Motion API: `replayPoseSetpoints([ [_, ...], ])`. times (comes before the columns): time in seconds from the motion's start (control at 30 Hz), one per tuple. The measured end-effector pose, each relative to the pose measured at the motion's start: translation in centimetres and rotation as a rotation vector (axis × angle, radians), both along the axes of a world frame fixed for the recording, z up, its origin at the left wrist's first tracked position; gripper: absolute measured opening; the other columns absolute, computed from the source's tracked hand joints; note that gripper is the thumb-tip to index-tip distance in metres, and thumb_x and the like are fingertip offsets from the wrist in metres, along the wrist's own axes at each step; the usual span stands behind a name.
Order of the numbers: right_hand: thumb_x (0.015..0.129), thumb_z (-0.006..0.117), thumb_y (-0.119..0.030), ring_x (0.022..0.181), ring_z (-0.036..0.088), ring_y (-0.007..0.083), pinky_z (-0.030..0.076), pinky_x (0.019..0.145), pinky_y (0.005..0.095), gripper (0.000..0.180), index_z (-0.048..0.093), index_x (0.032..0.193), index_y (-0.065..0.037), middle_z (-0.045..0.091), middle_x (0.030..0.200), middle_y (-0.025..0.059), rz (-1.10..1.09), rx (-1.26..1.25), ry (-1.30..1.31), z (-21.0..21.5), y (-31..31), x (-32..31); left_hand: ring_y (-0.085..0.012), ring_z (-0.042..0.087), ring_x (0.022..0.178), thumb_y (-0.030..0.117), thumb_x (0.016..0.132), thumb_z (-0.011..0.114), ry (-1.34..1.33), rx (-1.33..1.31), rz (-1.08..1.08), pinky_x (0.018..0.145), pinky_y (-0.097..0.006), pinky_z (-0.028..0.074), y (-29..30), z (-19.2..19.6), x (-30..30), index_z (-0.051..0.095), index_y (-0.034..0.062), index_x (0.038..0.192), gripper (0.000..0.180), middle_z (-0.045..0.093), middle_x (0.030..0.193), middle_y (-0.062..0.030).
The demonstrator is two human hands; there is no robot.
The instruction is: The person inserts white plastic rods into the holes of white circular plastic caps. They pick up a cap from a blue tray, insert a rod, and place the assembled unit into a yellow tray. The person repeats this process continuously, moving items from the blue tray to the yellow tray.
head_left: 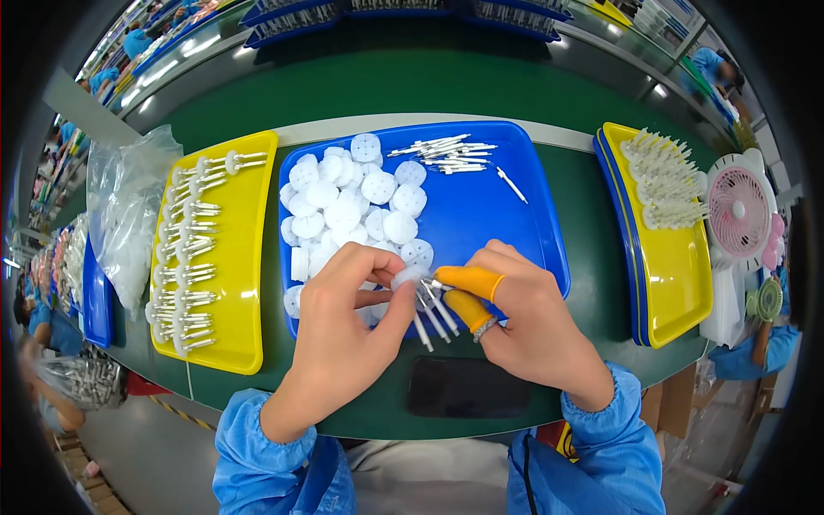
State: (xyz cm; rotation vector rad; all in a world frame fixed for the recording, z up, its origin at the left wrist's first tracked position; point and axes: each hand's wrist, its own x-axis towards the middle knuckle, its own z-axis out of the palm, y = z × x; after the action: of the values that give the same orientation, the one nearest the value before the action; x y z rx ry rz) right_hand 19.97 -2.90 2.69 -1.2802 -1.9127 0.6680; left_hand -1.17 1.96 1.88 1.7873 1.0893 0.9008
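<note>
Over the near edge of a blue tray (481, 223), my left hand (339, 335) pinches a translucent white plastic disc (409, 276) between thumb and fingertips. Several thin white sticks (440, 319) hang down from the disc. My right hand (536, 322) has yellow finger cots on its thumb and forefinger, and a ring. Those two fingers are closed on a white stick at the disc's edge; the fingertips hide most of it. Loose white discs (343, 206) are heaped in the tray's left half. White sticks (451, 153) lie at its far side, with one stick (512, 184) apart.
A yellow tray (245, 283) on the left carries rows of discs fitted with sticks. Another yellow tray (687, 292), stacked on blue ones at right, holds more. A dark phone (468, 386) lies near the table's front edge. A pink fan (738, 210) and a clear bag (129, 215) flank the trays.
</note>
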Motion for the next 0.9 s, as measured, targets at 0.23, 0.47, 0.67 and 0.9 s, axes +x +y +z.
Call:
replayPoseSetpoints([
  [0.23, 0.066, 0.071, 0.012, 0.084, 0.056, 0.0326, 0.045, 0.073, 0.0415, 0.053, 0.078, 0.118, 0.004, 0.061, 0.092, 0.0129, 0.005, 0.109, -0.138, -0.6, -0.3, 0.7, -0.0220, 0.075, 0.092, -0.003, 0.095, 0.074, -0.001, -0.052, -0.017, 0.080, -0.035, 0.067, -0.1, 0.2, 0.4, 0.068, -0.0025, 0.108, 0.014, 0.070, 0.103, -0.0128],
  [0.47, 0.065, 0.074, 0.008, 0.094, 0.057, 0.0328, 0.047, 0.082, 0.0436, 0.028, 0.075, 0.092, 0.009, 0.059, 0.094, 0.0141, -0.004, 0.040, -0.233, -0.2, -0.1, 0.7, -0.0203, 0.078, 0.089, -0.004, 0.093, 0.077, 0.017, -0.016, 0.021, 0.079, -0.033, 0.067, -0.3, -0.1, 0.3, 0.068, -0.0040, 0.106, 0.016, 0.073, 0.098, -0.0120],
  [0.67, 0.066, 0.075, 0.008, 0.093, 0.057, 0.0324, 0.047, 0.082, 0.0436, 0.034, 0.075, 0.100, 0.009, 0.059, 0.093, 0.0135, -0.003, 0.082, -0.250, 0.0, -0.2, 0.0, -0.0170, 0.078, 0.087, -0.006, 0.091, 0.079, 0.027, 0.078, -0.019, 0.079, -0.032, 0.069, -0.3, -0.4, 0.4, 0.070, -0.0053, 0.100, 0.013, 0.074, 0.097, -0.0093],
  [0.9, 0.063, 0.075, 0.009, 0.086, 0.059, 0.0343, 0.047, 0.075, 0.0450, 0.034, 0.073, 0.096, 0.008, 0.063, 0.093, 0.0150, -0.062, 0.120, -0.078, -1.0, -0.7, -1.5, -0.0207, 0.078, 0.085, -0.010, 0.087, 0.076, 0.112, 0.189, -0.006, 0.077, -0.033, 0.070, -0.8, -0.2, 0.6, 0.070, -0.0066, 0.099, 0.014, 0.070, 0.095, -0.0110],
])
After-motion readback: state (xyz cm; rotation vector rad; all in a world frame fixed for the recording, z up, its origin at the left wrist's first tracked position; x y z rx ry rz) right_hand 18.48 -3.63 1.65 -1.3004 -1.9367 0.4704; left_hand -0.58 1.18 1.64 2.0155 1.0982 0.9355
